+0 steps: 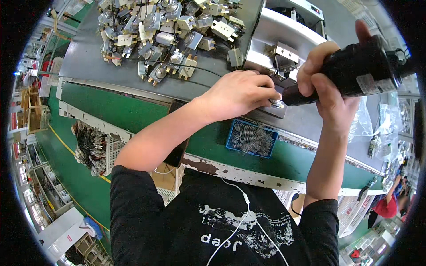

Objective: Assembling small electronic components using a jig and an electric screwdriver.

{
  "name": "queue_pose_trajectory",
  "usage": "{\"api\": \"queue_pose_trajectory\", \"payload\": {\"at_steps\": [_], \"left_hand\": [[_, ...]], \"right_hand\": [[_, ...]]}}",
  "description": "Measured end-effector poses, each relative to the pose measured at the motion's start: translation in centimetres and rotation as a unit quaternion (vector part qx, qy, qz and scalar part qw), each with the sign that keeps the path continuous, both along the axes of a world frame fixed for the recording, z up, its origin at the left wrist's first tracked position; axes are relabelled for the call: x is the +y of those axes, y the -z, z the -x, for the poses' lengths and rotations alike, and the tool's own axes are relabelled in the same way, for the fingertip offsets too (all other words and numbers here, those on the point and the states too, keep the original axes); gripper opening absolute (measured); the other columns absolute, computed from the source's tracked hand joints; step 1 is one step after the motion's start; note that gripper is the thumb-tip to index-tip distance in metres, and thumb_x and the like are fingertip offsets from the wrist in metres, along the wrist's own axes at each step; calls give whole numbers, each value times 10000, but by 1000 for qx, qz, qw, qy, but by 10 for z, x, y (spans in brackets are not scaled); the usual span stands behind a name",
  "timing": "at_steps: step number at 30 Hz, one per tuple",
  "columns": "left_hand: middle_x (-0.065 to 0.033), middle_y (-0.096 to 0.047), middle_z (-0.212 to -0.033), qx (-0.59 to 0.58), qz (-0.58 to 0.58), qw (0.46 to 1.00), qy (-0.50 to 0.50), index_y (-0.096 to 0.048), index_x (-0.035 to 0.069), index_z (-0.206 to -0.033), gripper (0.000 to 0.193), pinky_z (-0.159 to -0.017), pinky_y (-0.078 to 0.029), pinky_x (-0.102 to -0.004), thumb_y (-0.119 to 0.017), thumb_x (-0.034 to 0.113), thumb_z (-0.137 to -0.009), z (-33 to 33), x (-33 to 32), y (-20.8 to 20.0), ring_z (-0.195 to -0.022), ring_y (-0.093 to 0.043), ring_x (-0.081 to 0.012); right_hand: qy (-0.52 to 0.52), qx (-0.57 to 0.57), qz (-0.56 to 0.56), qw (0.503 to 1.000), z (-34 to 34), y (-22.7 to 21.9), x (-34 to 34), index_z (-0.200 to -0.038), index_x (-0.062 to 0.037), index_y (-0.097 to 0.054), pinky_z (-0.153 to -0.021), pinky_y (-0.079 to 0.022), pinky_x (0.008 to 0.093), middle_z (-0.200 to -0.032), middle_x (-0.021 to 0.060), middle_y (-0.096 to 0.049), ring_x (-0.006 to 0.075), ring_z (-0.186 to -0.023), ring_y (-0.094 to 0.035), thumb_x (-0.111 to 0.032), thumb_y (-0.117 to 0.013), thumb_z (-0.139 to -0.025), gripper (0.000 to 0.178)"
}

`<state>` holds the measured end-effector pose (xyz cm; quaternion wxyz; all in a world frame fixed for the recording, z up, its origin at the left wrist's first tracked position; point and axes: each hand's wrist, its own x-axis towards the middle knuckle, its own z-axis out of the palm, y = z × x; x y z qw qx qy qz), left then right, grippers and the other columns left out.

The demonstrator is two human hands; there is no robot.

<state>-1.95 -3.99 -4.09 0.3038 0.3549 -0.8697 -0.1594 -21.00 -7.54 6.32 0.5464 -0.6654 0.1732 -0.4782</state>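
Note:
My right hand (328, 88) is wrapped round a black cylindrical power tool that looks like an electric screwdriver (355, 71). The tool lies nearly level, its narrow nose pointing left. Just at that nose, my left hand (242, 94) pinches a small shiny metal part (277, 104), mostly hidden by the fingertips. Behind both hands stands a bright metal fixture (262, 48); a small block with a white top (286, 54) sits on it. One loose metal-and-white part (234, 57) lies left of the fixture.
Many small metal-and-white-plastic assemblies (164, 37) are heaped at the back left of the grey bench. A blue tray (269, 156) of coiled springs (253, 138) rests near the front edge. A thin black cable (195, 67) crosses the bench. Clear plastic bags (386, 122) lie at right.

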Motion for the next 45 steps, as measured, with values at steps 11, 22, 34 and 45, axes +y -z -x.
{"api": "queue_pose_trajectory", "payload": {"at_steps": [11,22,34,45], "left_hand": [[-1,-631,-997,-3,4,1000,-9,-701,180,-1056,222,-836,-529,-400,-726,190,-836,4,3,-1,-936,-627,-247],[-1,-633,-983,4,1,1000,-2,-699,169,-1042,225,-809,-539,-395,-738,185,-821,4,3,-3,-934,-633,-245],[7,-633,-988,-4,16,1000,-9,-699,176,-1036,214,-806,-541,-391,-736,198,-826,4,3,0,-934,-635,-238],[7,-623,-989,3,16,1000,-12,-705,177,-1048,213,-832,-531,-390,-728,183,-837,4,2,2,-946,-627,-231]], "right_hand": [[191,30,55,980,-11,4,16,-1578,-81,-67,-607,-517,269,-1051,214,-648,142,-662,-599,71,-590,-893,875],[186,19,45,981,-11,5,19,-1576,-76,-75,-622,-509,282,-984,159,-640,150,-663,-586,104,-587,-904,864],[188,45,46,980,-11,5,20,-1576,-68,-65,-614,-509,287,-924,120,-619,146,-650,-574,124,-588,-891,883],[40,55,116,991,3,11,2,-1581,-83,-62,-602,-509,282,-947,151,-621,149,-659,-581,119,-581,-874,899]]}}
